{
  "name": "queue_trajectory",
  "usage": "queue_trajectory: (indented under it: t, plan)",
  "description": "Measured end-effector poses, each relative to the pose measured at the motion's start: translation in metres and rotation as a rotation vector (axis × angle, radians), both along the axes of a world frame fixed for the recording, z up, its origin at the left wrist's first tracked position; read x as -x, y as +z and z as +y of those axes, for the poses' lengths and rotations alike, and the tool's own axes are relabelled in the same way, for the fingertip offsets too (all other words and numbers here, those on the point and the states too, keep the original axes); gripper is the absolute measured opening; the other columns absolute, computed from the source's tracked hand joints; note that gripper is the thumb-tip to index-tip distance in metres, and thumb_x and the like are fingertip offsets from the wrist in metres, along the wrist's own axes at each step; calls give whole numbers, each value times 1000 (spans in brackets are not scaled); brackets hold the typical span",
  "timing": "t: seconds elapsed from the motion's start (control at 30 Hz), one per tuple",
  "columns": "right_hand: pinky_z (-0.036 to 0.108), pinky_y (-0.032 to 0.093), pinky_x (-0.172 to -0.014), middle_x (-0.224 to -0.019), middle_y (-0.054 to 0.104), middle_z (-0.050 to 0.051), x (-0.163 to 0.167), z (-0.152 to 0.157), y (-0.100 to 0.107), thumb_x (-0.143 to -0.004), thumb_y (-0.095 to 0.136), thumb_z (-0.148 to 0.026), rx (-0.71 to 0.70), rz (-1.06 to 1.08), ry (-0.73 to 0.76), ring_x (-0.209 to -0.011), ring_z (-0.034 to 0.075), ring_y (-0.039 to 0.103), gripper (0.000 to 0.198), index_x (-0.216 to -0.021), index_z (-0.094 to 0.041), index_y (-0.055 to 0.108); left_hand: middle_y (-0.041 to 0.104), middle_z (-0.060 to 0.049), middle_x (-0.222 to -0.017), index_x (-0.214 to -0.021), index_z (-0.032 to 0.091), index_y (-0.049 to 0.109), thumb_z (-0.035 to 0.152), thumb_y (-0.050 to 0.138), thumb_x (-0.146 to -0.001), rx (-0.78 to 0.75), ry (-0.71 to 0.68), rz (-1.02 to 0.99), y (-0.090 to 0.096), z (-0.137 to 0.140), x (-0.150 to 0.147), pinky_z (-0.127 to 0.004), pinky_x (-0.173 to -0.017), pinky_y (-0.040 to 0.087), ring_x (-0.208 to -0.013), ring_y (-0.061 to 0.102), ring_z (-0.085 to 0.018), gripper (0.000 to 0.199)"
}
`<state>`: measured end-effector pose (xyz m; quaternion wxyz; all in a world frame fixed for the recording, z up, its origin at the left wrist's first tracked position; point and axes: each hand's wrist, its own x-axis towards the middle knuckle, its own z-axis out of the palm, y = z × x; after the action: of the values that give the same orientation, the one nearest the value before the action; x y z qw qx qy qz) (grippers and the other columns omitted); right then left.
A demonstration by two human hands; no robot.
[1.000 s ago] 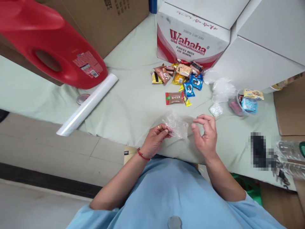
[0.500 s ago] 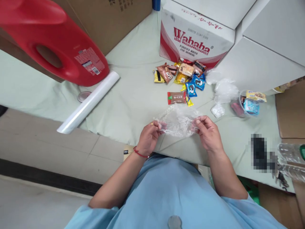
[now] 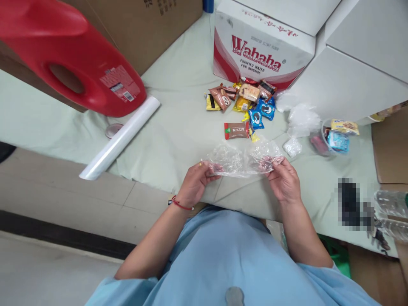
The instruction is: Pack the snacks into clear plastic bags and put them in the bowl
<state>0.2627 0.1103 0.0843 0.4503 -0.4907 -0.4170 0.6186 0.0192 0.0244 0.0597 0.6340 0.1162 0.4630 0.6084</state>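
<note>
A crinkled piece of clear plastic film (image 3: 237, 163) is stretched between my two hands, just above the near edge of the cloth-covered table. My left hand (image 3: 196, 180), with a red cord at the wrist, pinches its left end. At the other end, the fingers of my right hand (image 3: 285, 180) are closed on the film; some fingertips show through it. Just beyond the film lies a brown snack packet (image 3: 236, 130) with red ends. Behind that is a pile of small wrapped snacks (image 3: 248, 93), including blue packets (image 3: 266, 108).
A white plastic roll (image 3: 119, 138) lies at the left beside a large red jug (image 3: 105, 80). A Wahaha carton (image 3: 261, 51) stands at the back. To the right are bunched clear plastic (image 3: 302, 119), a small wrapped white piece (image 3: 292, 147), a tub of snacks (image 3: 325, 140) and plastic bottles (image 3: 390, 203).
My hands have moved farther apart, the left one leftward and the right one rightward. The film between them is now spread wider and flatter.
</note>
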Motion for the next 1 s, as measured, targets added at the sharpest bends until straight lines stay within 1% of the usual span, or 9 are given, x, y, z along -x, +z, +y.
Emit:
queue_trajectory:
  t: [0.17,0.3,0.43,0.5,0.57,0.73,0.8,0.87,1.0]
  plan:
    - [42,57,-90,-106,73,1,-9,1,-6,-78,80,-38,-54,63,-88,-101,22,68,19,-86,-28,65,77,-5,-96,-71,17,59,39,94,-66,-2,51,17,2,6,-5,-34,-83,60,-89,72,-17,42]
    - [31,56,-71,-95,70,0,-24,-12,-13,-75,85,-38,21,56,-125,-85,17,65,23,-83,-27,66,77,-4,-105,-74,18,57,37,95,-64,-46,149,-35,4,12,-8,-32,-87,61,-82,71,-12,43]
    - [28,48,-56,-77,68,2,-54,-33,-18,-78,83,-53,126,-243,81,-62,14,55,33,-82,-23,70,76,-1,-102,-78,21,58,34,96,-64,-79,163,-90,5,16,-13,-34,-93,61,-84,72,-12,43]
    - [30,48,-57,-78,69,3,-74,-38,-16,-80,79,-59,123,-433,200,-61,14,55,38,-83,-22,71,74,1,-94,-79,21,60,34,95,-67,-98,123,-94,6,17,-15,-36,-95,60,-87,72,-14,39]
    - [30,47,-57,-78,69,3,-92,-38,-10,-82,76,-62,86,-570,199,-62,15,55,41,-87,-22,72,72,1,-88,-80,21,61,33,93,-70,-122,78,-78,8,17,-19,-38,-97,59,-90,72,-16,35]
    - [30,43,-60,-78,64,1,-87,-27,20,-90,72,-53,-204,-678,-90,-65,15,52,29,-94,-24,70,74,-9,-114,-83,18,68,36,90,-73,-169,-39,41,13,13,-27,-37,-94,58,-100,71,-19,31]
    - [31,46,-64,-81,65,2,-62,-24,31,-94,69,-46,-361,-651,6,-69,16,55,21,-95,-26,71,75,-9,-114,-83,17,69,38,89,-73,-165,-40,93,14,10,-30,-35,-90,58,-100,70,-19,31]
    - [32,48,-69,-88,67,4,-31,-21,36,-96,67,-40,-532,-625,222,-74,18,59,15,-97,-26,72,75,-8,-110,-84,17,69,39,89,-74,-159,-30,130,13,7,-31,-33,-89,58,-99,70,-19,31]
    - [34,52,-72,-102,67,8,18,-16,30,-98,66,-34,-762,-584,521,-84,19,61,14,-106,-25,72,74,-4,-99,-85,18,69,41,88,-74,-169,1,171,10,-1,-29,-32,-87,58,-96,69,-17,31]
